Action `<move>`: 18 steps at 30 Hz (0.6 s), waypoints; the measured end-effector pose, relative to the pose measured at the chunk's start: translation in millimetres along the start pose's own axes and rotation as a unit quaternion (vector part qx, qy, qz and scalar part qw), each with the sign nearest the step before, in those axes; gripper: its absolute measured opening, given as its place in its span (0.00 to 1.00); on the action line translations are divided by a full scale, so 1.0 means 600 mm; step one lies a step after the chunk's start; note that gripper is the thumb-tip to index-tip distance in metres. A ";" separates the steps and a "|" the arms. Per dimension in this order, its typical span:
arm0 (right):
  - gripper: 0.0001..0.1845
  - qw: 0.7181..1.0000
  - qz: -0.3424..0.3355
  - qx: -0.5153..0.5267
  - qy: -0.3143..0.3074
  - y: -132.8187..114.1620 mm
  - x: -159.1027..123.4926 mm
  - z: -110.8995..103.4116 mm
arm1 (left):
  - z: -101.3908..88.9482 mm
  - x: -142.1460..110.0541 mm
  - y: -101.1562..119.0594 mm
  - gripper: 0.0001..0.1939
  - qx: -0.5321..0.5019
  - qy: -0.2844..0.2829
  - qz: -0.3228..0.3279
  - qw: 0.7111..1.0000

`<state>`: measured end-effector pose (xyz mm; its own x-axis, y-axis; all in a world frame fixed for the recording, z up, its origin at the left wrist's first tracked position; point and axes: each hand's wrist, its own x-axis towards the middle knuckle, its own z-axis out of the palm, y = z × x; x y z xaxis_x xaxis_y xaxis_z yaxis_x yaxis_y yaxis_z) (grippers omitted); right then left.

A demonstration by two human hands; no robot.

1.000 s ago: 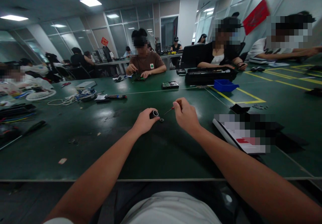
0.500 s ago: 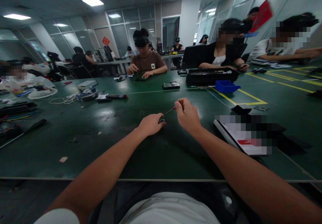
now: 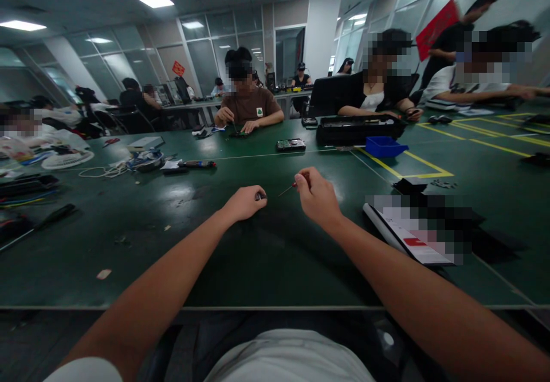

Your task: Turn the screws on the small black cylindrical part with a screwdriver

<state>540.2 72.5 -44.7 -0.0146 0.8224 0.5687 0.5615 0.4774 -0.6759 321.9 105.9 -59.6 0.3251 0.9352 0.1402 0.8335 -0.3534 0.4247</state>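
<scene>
In my right hand (image 3: pixel 318 196) is a thin screwdriver (image 3: pixel 287 189) with a red collar. Its handle lies inside my closed fingers, and the bare shaft points left and down over the table. My left hand (image 3: pixel 246 203) is closed round a small dark and metallic part (image 3: pixel 258 196), mostly hidden by the fingers; its exact kind cannot be made out. A gap of bare table separates the screwdriver tip from my left hand.
Beyond my hands lie a hard drive (image 3: pixel 291 145), a long black casing (image 3: pixel 360 129) and a blue bin (image 3: pixel 385 146). Papers (image 3: pixel 412 239) lie at right. A dark-handled tool (image 3: pixel 196 164) and tangled cables (image 3: pixel 146 160) are at left. Another person (image 3: pixel 251 107) works opposite.
My left hand has moved left with the small part, away from the screwdriver tip. My right hand stays nearly in place, still gripping the screwdriver. A person at the back right has shifted rightward.
</scene>
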 end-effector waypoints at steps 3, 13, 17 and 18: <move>0.14 1.000 -0.002 0.002 -0.001 0.000 0.000 0.000 | -0.033 -0.002 -0.024 0.14 -0.078 0.033 -0.020 0.996; 0.14 1.000 -0.003 0.013 -0.010 0.002 -0.001 0.002 | -0.123 -0.069 -0.136 0.19 -0.380 0.115 -0.186 0.899; 0.14 1.000 -0.002 0.013 -0.012 0.001 -0.001 0.002 | -0.159 -0.121 -0.174 0.16 -0.443 0.175 -0.241 0.846; 0.14 1.000 -0.002 0.014 -0.012 0.001 -0.001 0.002 | -0.168 -0.135 -0.183 0.14 -0.438 0.192 -0.254 0.841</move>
<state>539.3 72.6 -45.9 -0.0365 0.8274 0.5605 0.5381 0.4889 -0.6866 159.2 71.3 -27.1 -0.2808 0.9584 -0.0509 0.1173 0.0869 0.9893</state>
